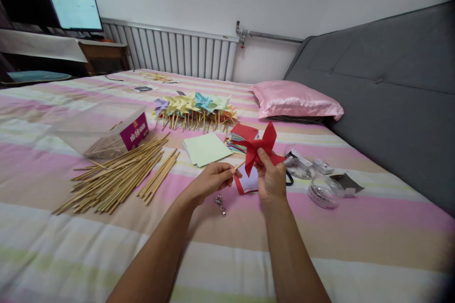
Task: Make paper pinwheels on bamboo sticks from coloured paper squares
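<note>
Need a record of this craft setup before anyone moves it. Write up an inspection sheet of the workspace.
Surface: striped pink, cream and green bedspread, used as a worktable.
Job's things: red paper pinwheel pinched in the right hand; thin wooden stick held by the left hand, its tip at the pinwheel.
Clutter: loose wooden sticks; clear box with more sticks; row of finished pinwheels; green paper sheets; stack of coloured paper; small clear container; small metallic bits.
Hands: both shut on their items.
Cables: a thin dark cord at the far edge of the bed.
Surroundings: pink pillow, grey headboard, radiator, lit monitor.
</note>
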The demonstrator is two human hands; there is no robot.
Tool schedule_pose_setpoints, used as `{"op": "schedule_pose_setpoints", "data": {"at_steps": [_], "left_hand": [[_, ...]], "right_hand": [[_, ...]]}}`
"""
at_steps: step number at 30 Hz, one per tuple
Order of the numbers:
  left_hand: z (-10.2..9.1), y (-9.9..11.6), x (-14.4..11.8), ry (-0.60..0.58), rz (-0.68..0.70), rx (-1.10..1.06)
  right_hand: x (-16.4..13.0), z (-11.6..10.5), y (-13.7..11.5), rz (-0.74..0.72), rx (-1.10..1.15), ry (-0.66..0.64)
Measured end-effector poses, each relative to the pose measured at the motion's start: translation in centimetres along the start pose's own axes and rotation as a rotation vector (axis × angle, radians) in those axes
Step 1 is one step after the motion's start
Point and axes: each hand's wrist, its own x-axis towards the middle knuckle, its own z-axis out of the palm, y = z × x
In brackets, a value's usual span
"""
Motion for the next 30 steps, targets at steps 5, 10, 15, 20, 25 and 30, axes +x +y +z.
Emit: {"op": "schedule_pose_setpoints", "data": {"at_steps": [5,10,15,20,25,30], "left_hand": [[0.0,-0.6,0.5,0.145,0.086,0.295],[-0.2,-1.0,0.7,0.224,0.189,0.657],[-0.5,-1.4,0.8,0.212,0.26,0.792],[-0.6,-1.5,0.9,0.228,0.266,0.788],[-0.5,-1.5,0.8,0.245,0.215,0.853],[-0.5,-1.5,0.9,0.268,0.192,0.893]], "right_hand": [[0.7,-0.7,0.3,-0.024,-0.071,0.178],[1.3,-1.2,0.5,-0.097,-0.097,0.283],[1.6,-1.4,0.4,-0.132,-0.081,0.322],[1.9,-1.8,0.5,-0.139,-0.048,0.372],[2.0,-1.8,0.5,-0.144,-0.039,0.399],[1.9,-1.7,0.5,-0.123,-0.042,0.358]]}}
